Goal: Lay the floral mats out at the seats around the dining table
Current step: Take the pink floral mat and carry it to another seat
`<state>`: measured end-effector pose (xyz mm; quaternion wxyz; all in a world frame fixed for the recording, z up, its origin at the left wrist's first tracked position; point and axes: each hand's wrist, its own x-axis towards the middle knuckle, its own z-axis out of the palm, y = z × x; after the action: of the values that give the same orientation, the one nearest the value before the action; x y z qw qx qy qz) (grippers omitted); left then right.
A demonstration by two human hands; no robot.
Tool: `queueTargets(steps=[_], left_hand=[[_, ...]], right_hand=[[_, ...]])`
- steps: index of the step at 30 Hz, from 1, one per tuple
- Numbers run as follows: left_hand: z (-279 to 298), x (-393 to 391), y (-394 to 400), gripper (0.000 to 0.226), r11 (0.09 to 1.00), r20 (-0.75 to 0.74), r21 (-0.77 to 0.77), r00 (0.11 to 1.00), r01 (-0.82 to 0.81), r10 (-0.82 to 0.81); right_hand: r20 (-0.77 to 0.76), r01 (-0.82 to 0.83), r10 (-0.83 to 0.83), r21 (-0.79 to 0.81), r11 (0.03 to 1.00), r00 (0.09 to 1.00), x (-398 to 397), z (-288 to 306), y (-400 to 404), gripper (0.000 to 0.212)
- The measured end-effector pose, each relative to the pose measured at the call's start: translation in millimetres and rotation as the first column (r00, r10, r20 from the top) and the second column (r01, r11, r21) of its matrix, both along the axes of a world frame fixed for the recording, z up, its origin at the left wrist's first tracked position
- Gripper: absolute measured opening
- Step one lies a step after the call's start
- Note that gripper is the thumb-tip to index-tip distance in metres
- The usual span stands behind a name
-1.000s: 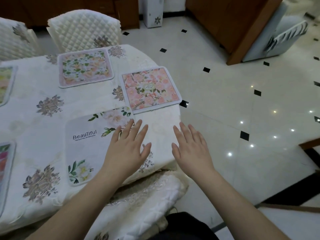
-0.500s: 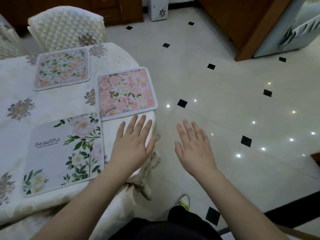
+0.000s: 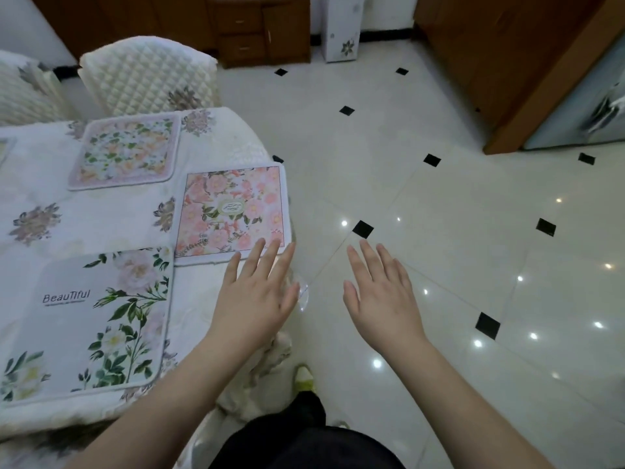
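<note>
- Below us, the biggest thing is the shiny cream tile floor (image 3: 439, 204) with small black diamond insets and light spots; brown wooden cabinets (image 3: 490, 62) stand at its far side.
- Next we see the dining table (image 3: 84, 225) on the left, under a white cloth with faded brown flowers, and two quilted cream chairs (image 3: 148, 76) behind it.
- Three floral mats lie flat on the cloth, each close to the table edge. Nearest to us is the grey-white mat (image 3: 88, 326) with green leaves, pale roses and the word "BeauTiful".
- Just beyond it lies the pink mat (image 3: 233, 211), full of pink blossoms with a small oval label in the middle; its right side is at the table rim.
- Farther, before a chair, lies the paler mat (image 3: 126, 150) with small orange and green flowers and a pinkish border.
- Our left hand (image 3: 257, 299) is flat, fingers straight and spread, holding nothing; its fingertips are at the near corner of the pink mat.
- Our right hand (image 3: 382, 296) is spread the same way over the floor, off the table, holding nothing.
</note>
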<state>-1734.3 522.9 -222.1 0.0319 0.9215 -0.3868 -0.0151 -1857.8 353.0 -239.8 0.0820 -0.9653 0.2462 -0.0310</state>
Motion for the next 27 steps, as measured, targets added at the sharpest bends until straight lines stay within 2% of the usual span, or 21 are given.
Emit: queueTargets(steps=[9,18,22,27], left_hand=[[-21.7,78.0,-21.2,0.070,0.991,-0.074,-0.010,0.988,-0.133,0.132],[-25.2,117.5,-54.7,0.061,0.976,-0.064,-0.023,0.974,-0.219,0.217],[-35.8,128.7,-70.4,0.060,0.959,-0.072,0.008,0.956,-0.284,0.284],[-42.7,158.9,-98.2,0.067,0.878,-0.083,0.067,0.874,-0.475,0.479]], right_hand=[[-0.047,-0.140,0.139,-0.010,0.990,0.989,94.3,2.4,-37.1,0.062],[-0.050,-0.296,0.294,-0.046,0.954,0.955,173.6,2.8,-70.3,0.058],[-0.041,-0.397,0.396,-0.023,0.918,0.917,210.0,-6.0,-90.4,0.056],[-0.047,-0.555,0.555,0.027,0.832,0.830,261.6,-18.1,-128.7,0.057]])
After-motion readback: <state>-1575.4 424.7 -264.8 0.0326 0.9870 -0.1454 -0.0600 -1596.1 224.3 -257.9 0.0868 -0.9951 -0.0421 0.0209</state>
